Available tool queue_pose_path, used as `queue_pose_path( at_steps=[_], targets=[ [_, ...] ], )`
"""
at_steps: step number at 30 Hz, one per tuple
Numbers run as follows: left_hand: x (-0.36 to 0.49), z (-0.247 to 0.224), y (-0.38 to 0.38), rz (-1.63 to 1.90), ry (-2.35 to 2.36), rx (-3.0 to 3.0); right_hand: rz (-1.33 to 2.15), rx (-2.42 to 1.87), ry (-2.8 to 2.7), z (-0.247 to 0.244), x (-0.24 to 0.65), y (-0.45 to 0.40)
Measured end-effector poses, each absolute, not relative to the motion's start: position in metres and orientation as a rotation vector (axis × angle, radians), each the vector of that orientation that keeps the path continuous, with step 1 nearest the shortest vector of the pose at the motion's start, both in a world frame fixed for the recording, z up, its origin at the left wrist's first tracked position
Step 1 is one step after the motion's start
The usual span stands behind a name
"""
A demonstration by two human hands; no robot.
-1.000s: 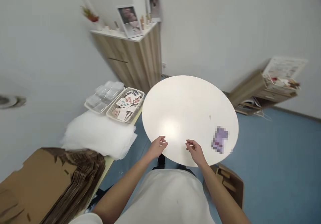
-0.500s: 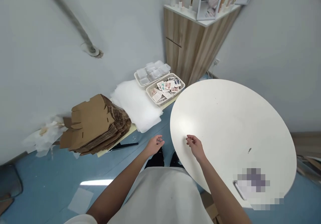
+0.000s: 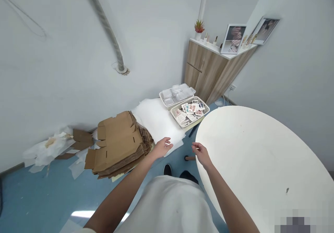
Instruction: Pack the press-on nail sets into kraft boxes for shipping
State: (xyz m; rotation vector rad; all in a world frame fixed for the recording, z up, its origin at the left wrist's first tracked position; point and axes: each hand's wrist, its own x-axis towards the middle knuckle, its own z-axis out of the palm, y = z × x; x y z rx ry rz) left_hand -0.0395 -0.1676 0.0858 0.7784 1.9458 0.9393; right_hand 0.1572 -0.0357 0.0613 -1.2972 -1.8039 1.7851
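I take the round table [image 3: 261,146] as my landmark, and its left rim is my first worry: the right hand [image 3: 202,153] shows across it, so a careless sweep could rap the knuckles. Well left of the table, the cardboard stack [image 3: 117,139] lies in uneven layers; a brush from the left arm [image 3: 130,181] could make its top blanks slide. Between that stack and the table is the pile of white sheets [image 3: 156,116]; thin and out of line at the corners, they could cling together or skid. Just beside the table's far left edge, the card basket [image 3: 197,118] could spill if bumped.

The sheets' long axis seems to slant from the wall [image 3: 65,59] toward the gap left of the table, the ragged end pointing into it. Cardboard and the left hand [image 3: 162,147] hide part, so I can't be sure.

That hand is loosely curled, thumb apart; whether it touches the sheets I can't tell. The right is likewise half curled. I see nothing held in either.
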Motion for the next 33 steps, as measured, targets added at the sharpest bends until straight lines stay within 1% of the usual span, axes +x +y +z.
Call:
queue_pose_path(
  at_steps=[4,8,15,20,25,29,33],
  targets=[
    [-0.07,0.081,-0.154,0.858,1.928,0.815,1.795,-1.363,-1.873,0.046,0.145,-0.049],
    [-0.09,0.077,-0.13,0.831,1.897,0.859,1.756,-1.378,-1.962,0.041,0.13,-0.037],
    [-0.101,0.073,-0.069,0.897,1.801,0.889,1.548,-1.414,-1.919,0.045,0.084,0.029],
    [-0.101,0.069,-0.002,0.956,1.649,0.719,1.438,-1.451,-1.839,0.03,0.063,0.092],
    [-0.098,0.048,0.055,0.973,1.504,0.499,1.277,-1.365,-2.017,0.017,0.046,0.144],
    [-0.094,0.033,0.078,1.01,1.467,0.311,1.182,-1.269,-2.2,0.01,0.027,0.168],
    [-0.091,0.022,0.084,1.056,1.439,0.239,1.14,-1.236,-2.27,0.004,0.013,0.177]
  ],
)
